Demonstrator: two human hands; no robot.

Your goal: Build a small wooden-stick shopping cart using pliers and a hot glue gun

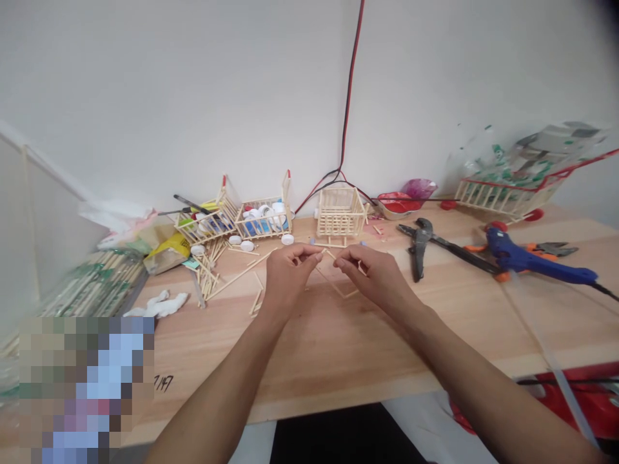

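Both hands meet over the middle of the wooden table. A small frame of thin wooden sticks hangs between them, angled at its lower corner. My left hand pinches one side of it with thumb and forefinger. Opposite, my right hand has its fingertips closed on the other side; the fingers partly hide the stick ends. Just beyond the hands stands a small cart of wooden sticks, with pale wheels by its base.
Two more stick carts, one with bottle caps and one with tools, stand left. Loose sticks and a white glove lie nearby. Rightward are black-handled pliers, a blue glue gun and a red-wheeled cart of bottles.
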